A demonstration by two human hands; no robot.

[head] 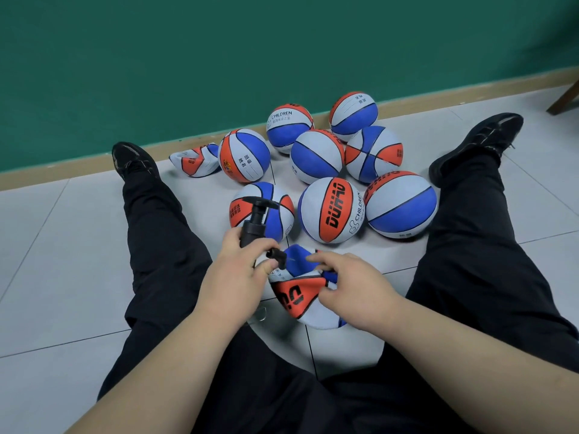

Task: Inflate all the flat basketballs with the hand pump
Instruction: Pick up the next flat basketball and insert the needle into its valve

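Left hand is gripping the hand pump, long axis near upright, handle far end. Nozzle is pointing right, just beside the flat basketball on the floor. Right hand is pinching its crumpled skin. Valve contact: can't tell.

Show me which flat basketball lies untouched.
The crumpled orange, white and blue basketball by the skirting board, left of the round balls. The other flat ball is pinched in the right hand, the left hand gripping a black hand pump.
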